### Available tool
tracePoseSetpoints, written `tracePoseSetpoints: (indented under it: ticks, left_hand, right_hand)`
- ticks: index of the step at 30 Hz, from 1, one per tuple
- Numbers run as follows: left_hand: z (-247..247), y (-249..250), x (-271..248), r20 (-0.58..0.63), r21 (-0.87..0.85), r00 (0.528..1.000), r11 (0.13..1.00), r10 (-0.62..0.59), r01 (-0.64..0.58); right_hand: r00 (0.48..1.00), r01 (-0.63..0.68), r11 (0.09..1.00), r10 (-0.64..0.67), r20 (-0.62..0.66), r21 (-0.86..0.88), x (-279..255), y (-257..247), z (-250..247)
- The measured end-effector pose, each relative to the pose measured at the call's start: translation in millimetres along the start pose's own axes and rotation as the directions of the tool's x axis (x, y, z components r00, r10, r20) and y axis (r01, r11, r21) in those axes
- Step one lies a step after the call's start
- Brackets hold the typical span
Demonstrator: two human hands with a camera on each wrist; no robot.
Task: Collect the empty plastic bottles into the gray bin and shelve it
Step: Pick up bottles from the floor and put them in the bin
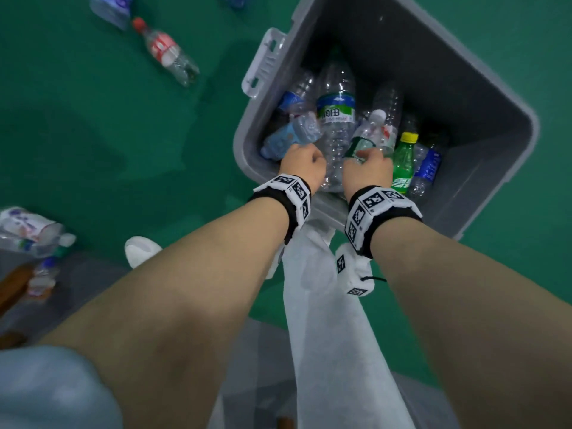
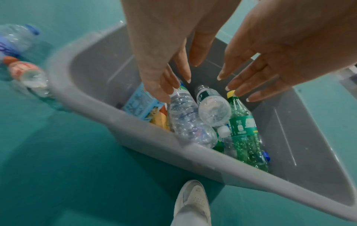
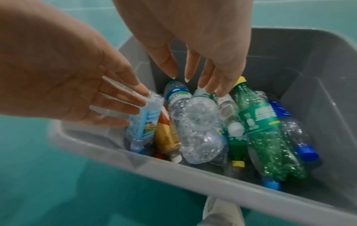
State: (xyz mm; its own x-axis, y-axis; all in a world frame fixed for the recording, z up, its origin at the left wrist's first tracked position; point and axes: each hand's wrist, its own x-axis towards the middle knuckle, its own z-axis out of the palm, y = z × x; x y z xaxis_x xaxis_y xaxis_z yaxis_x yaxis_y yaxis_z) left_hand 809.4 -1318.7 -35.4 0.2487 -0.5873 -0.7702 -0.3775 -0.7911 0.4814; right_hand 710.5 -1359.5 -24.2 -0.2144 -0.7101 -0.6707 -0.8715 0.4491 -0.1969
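Both hands hang just inside the near rim of the gray bin (image 1: 483, 97) on the green floor (image 1: 93, 134), fingers straight and spread, holding nothing. The left hand (image 1: 301, 164) hovers by the bin's left wall, the right hand (image 1: 368, 168) beside it, over piled empty bottles (image 3: 195, 122). The bin's far half lies bare. A red-labelled bottle (image 1: 167, 52) lies on the floor, well apart

Gray bin (image 1: 483, 97), open-topped, on the green floor directly beneath both hands; crushed empty plastic bottles (image 3: 195, 120) heaped inside under the fingertips.
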Motion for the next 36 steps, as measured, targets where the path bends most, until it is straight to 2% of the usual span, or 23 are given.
tracePoseSetpoints:
  ticks: [4,9,14,16,17,20,22,27,31,36]
  left_hand:
    - [-37,-43,-27,-0.042,-0.087,0.999,0.996,-0.006,0.002]
    - [-96,-122,-65,-0.172,-0.228,0.98,0.972,-0.104,0.063]
    - [-142,-202,-97,-0.274,-0.473,0.905,0.865,-0.325,0.167]
    - [-160,-262,-115,-0.3,-0.569,0.864,0.803,-0.403,0.177]
    - [-161,-260,-114,-0.297,-0.578,0.872,0.8,-0.39,0.161]
    - [-177,-306,-132,-0.284,-0.615,0.846,0.762,-0.452,0.202]
    - [-185,-369,-148,-0.271,-0.643,0.802,0.72,-0.532,0.261]
    - [-184,-499,-177,-0.209,-0.692,0.701,0.61,-0.682,0.386]
    - [-183,-582,-184,-0.158,-0.639,0.631,0.566,-0.76,0.521]
    - [-179,-658,-173,-0.096,-0.637,0.56,0.484,-0.823,0.601]
  right_hand:
    - [0.997,0.067,0.996,-0.066,0.029,-0.062,-43,-30,25]
    - [0.974,0.209,0.974,-0.2,0.108,-0.087,-106,-69,76]
    - [0.925,0.336,0.924,-0.286,0.252,-0.184,-170,-102,132]
    - [0.88,0.427,0.872,-0.342,0.33,-0.237,-209,-116,181]
    - [0.877,0.436,0.866,-0.348,0.33,-0.246,-210,-120,178]
    - [0.843,0.49,0.83,-0.372,0.388,-0.268,-239,-132,219]
    - [0.802,0.54,0.801,-0.395,0.448,-0.259,-272,-141,270]
    - [0.74,0.587,0.766,-0.378,0.556,-0.262,-329,-152,377]
    - [0.715,0.608,0.744,-0.361,0.599,-0.278,-354,-156,452]
    - [0.694,0.605,0.745,-0.32,0.645,-0.281,-362,-157,527]
